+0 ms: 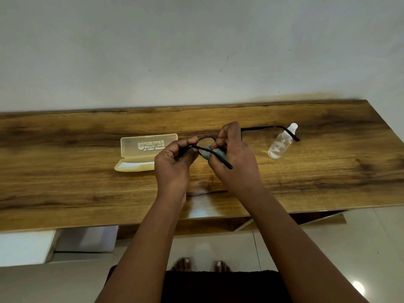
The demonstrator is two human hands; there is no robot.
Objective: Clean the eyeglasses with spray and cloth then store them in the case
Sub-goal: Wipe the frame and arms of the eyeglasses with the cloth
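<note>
I hold black-framed eyeglasses (pixel 262 128) above the wooden table (pixel 65 182). My left hand (pixel 175 165) pinches the frame at its left end. My right hand (pixel 234 158) pinches a small grey cloth (pixel 215 152) around a lens. One temple arm sticks out to the right, ending in front of the clear spray bottle (pixel 281 144); the other points toward me. The translucent yellow case (pixel 144 153) lies open on the table just left of my left hand.
A white wall rises right behind the table. The spray bottle lies on the table's right part. Below the front edge are shelves, a tiled floor and my bare feet.
</note>
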